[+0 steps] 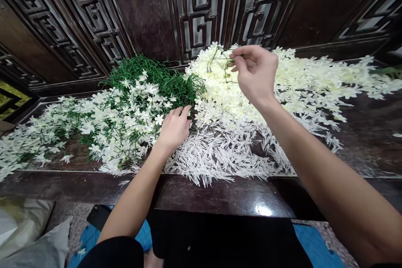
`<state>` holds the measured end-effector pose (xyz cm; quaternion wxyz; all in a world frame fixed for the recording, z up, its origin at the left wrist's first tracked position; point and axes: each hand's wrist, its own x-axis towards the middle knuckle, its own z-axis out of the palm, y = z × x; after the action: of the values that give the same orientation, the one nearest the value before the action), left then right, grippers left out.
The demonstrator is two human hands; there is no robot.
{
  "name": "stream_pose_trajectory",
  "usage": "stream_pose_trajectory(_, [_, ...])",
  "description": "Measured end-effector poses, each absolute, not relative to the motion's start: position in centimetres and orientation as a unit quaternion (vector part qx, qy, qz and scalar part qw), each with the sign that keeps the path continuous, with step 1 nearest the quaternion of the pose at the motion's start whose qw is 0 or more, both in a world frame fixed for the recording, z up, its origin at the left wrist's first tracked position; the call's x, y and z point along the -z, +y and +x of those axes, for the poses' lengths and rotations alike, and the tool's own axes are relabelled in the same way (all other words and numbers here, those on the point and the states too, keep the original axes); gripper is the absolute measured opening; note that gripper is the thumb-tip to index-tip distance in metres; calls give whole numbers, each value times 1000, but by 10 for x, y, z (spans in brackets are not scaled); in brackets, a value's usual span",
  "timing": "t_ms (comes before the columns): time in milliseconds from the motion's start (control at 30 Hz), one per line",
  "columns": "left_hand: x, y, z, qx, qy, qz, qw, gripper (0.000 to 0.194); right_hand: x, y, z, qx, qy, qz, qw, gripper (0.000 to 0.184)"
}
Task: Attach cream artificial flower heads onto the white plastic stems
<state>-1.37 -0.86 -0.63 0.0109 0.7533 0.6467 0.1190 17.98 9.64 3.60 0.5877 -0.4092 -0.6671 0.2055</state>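
My right hand (256, 71) is raised over the pile of loose pale-yellow and white artificial blossoms (301, 77), pinching a thin green plastic stem (228, 67) between thumb and fingers. The stem's curved branches hang to the left of the fingertips. Lower and to the left, my left hand (175, 129) lies palm down with its fingers stretched out. It is at the edge of the assembled white flowers on green stems (125, 121). A heap of bare green plastic stems (150, 75) lies just beyond it. White stamen pieces (220, 155) are spread to its right.
Everything lies on a dark wooden bench (201, 197) with a raised front edge. Behind it stands a carved lattice backrest (201, 8). Pale sacks (37, 230) lie on the floor at lower left, near a dark flat object (99, 216) and blue material (317, 245).
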Motion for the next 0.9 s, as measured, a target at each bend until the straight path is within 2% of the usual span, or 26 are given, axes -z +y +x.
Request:
stream_pose_trajectory(133, [9, -8, -19, -84, 675, 732, -37, 33, -36, 90, 191, -203, -641, -385, 633, 13])
stream_pose_trajectory(200, [10, -6, -22, -107, 685, 718, -58, 34, -34, 84, 197, -230, -644, -389, 617, 13])
stream_pose_trajectory(367, [11, 1, -25, -261, 653, 709, -49, 31, -21, 63, 207, -342, -681, -456, 460, 13])
stream_pose_trajectory(467, [8, 0, -19, -382, 570, 727, 25, 26, -12, 51, 208, -386, -718, -431, 387, 14])
stream_pose_trajectory(533, [5, -3, -13, -443, 525, 716, 126, 28, -8, 45, 205, -403, -739, -397, 366, 15])
stream_pose_trajectory(633, [4, -7, -5, -472, 493, 691, 240, 30, -6, 39, 201, -424, -763, -335, 353, 17])
stream_pose_trajectory(733, [4, -8, -2, -465, 494, 679, 280, 20, -7, 36, 201, -439, -770, -305, 349, 20])
stream_pose_trajectory(900, [3, -6, -3, -453, 510, 662, 310, 17, -5, 39, 207, -427, -758, -348, 350, 23])
